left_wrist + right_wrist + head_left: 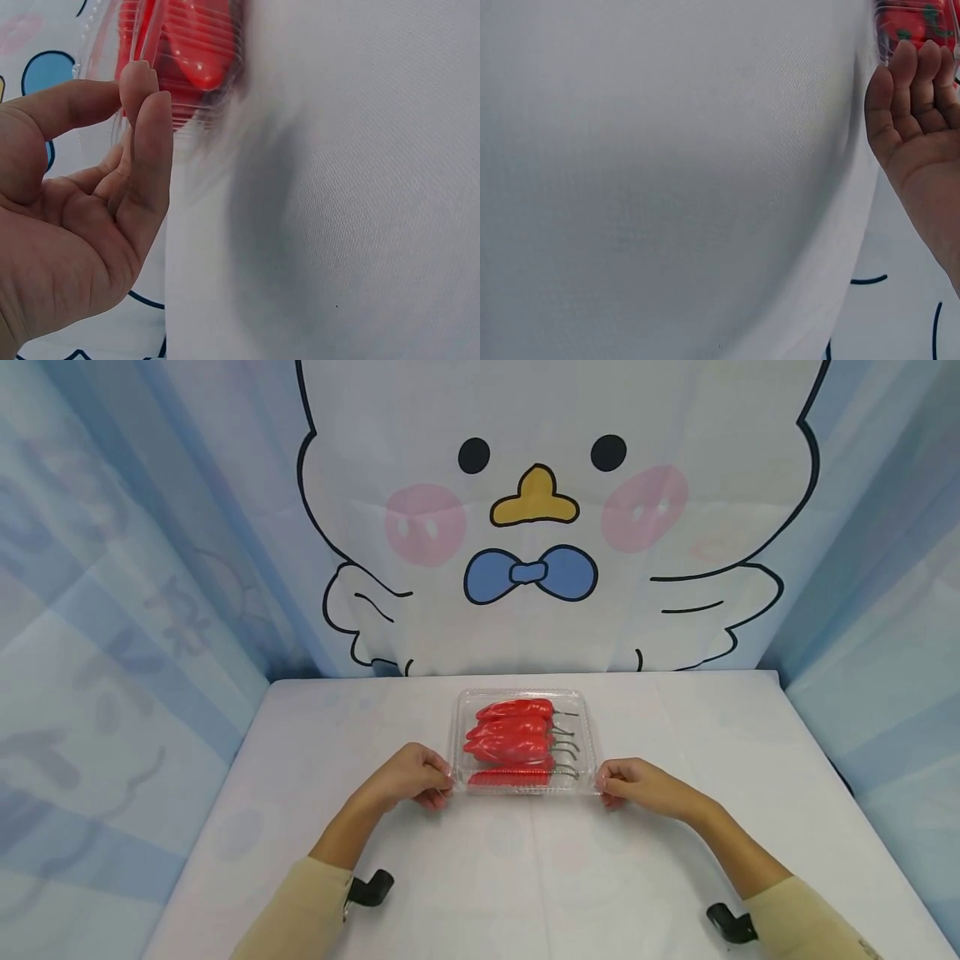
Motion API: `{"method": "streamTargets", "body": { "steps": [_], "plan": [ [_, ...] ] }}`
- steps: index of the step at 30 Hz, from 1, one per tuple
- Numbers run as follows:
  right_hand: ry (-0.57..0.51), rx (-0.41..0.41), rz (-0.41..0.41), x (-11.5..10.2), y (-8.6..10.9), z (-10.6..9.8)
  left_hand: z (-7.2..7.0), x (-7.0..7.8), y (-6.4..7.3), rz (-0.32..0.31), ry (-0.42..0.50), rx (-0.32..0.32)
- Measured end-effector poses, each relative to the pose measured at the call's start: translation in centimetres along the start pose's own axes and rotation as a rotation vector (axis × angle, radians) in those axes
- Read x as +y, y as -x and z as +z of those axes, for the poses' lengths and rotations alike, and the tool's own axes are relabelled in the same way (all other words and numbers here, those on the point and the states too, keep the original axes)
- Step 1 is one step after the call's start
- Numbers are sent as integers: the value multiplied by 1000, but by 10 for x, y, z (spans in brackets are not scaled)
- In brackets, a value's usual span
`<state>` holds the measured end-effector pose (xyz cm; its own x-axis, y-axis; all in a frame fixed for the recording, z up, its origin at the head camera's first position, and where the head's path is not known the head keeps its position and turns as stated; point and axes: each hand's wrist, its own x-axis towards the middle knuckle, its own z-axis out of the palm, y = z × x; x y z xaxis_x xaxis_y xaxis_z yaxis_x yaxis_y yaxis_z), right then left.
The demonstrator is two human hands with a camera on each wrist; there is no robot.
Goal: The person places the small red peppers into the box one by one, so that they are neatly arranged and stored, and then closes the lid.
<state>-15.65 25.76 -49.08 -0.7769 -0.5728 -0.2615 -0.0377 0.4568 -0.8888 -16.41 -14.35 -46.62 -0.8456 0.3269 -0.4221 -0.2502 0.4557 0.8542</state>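
A clear plastic box [588, 727] lies near the back of the white table and holds several long red peppers [513, 747], their thin stems pointing right. At its front left corner my left hand [412, 777] pinches the edge between thumb and fingers. My right hand [637, 785] grips the front right corner in the same way. In the left wrist view, the left hand's fingertips [154, 112] meet the ribbed plastic wall. The right wrist view shows the right hand [922, 142] at the box, which is partly cut off by the frame's edge.
The white table [525, 877] has its back edge just behind the box. Behind it hangs a curtain [540, 635] with a cartoon bird, and pale blue curtains [112, 652] stand at both sides. Black wrist mounts [371, 888] stick out from the beige sleeves [303, 906].
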Motion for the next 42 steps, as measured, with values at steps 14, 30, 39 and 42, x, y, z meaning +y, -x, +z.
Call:
{"method": "streamTargets", "body": {
  "steps": [14, 30, 39, 42],
  "plan": [
    [-19, 2, 0, 1, -1, 1, 1, 0, -2, -15, 4, -3],
    [3, 6, 8, 1, 1, 2, 1, 0, -3, -20, -1, 5],
    [68, 25, -4, -2, 1, 3, 1, 1, -2, -20, -6, 3],
    [92, 38, -3, -3, 2, 4, 2, 3, -1, -19, -12, 6]
  ]
}}
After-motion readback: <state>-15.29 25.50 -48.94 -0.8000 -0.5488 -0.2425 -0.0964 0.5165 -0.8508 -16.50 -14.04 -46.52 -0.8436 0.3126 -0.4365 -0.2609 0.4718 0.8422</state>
